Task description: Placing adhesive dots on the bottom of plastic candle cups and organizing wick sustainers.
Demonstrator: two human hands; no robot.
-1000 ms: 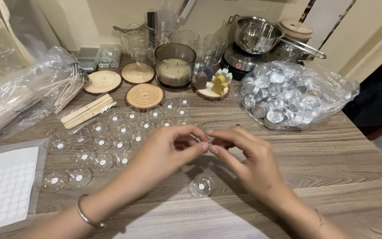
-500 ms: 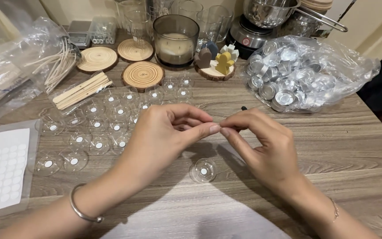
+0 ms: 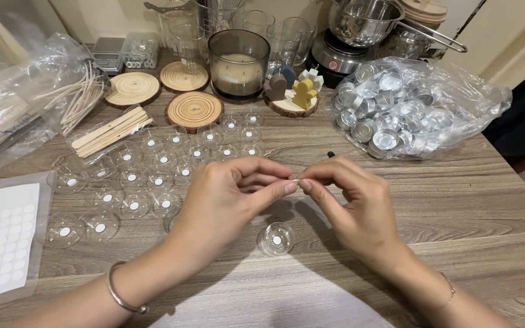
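A: How are the hands placed?

B: The left hand (image 3: 226, 194) reaches in from the lower left, thumb and forefinger pinched; the right hand (image 3: 350, 203) meets it fingertip to fingertip above the desk (image 3: 457, 200).

A: Holding what?

B: Something tiny and pale, possibly a wick; it is too small to tell. A clear plastic cup (image 3: 276, 238) sits just below them.

Both forearms bare, no sleeves in view. Left hand (image 3: 226, 200): no rings visible; thin plain silver metal bangle (image 3: 121, 290) round the wrist, sitting loose. Right hand (image 3: 353, 206): no rings visible; fine thin chain bracelet (image 3: 449, 291) at the wrist. Fingernails short, unpainted as far as can be seen.
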